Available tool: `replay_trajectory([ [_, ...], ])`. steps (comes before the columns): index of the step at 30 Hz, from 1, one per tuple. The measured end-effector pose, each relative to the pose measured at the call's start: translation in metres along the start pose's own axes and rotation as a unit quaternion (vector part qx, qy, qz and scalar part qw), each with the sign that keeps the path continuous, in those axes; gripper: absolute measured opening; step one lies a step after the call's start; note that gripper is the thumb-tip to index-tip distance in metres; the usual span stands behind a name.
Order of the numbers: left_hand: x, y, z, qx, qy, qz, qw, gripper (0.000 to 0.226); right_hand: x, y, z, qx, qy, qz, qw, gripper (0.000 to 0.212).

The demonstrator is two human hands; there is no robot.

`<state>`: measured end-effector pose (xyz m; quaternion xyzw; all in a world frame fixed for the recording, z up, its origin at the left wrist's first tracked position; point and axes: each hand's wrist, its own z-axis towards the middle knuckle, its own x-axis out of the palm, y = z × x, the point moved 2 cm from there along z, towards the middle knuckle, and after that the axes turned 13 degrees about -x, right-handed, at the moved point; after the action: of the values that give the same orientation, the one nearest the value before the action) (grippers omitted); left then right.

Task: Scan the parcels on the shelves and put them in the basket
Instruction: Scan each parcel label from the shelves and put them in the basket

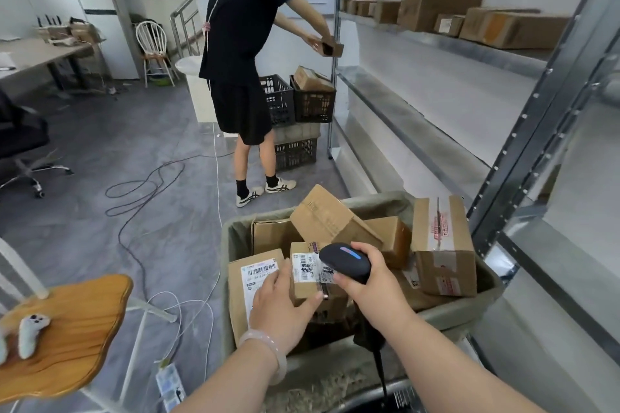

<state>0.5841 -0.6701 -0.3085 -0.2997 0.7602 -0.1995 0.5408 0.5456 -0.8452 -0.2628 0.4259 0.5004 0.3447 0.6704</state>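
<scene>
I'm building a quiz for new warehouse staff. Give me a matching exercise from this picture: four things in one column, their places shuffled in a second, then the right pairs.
Things
1. scanner
2. small labelled parcel
3. white controller
4. tall taped box

Places
A. on the wooden seat
B. standing in the basket, right side
C. gripped by the right hand
D. held by the left hand

Pairs: 1-C, 2-D, 3-A, 4-B

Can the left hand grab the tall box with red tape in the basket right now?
Probably not yet. The left hand grips a small labelled parcel, and the right hand with the scanner sits between it and the tall box.
</scene>
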Motion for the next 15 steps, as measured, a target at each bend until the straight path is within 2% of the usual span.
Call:
replay_trajectory([
  [3, 0.004, -0.002, -0.004, 0.022, -0.016, 0.09, 0.996, 0.086, -0.001, -0.005, -0.006, 0.008, 0.006, -0.013, 1.0, 0.056],
  [7, 0.008, -0.009, -0.006, 0.022, -0.03, 0.122, 0.992, 0.091, -0.006, -0.01, -0.013, 0.011, -0.007, -0.028, 1.0, 0.057],
  [15, 0.013, -0.015, -0.017, 0.032, -0.008, 0.162, 0.986, 0.096, -0.022, -0.013, -0.027, 0.012, -0.023, -0.026, 0.999, 0.057],
])
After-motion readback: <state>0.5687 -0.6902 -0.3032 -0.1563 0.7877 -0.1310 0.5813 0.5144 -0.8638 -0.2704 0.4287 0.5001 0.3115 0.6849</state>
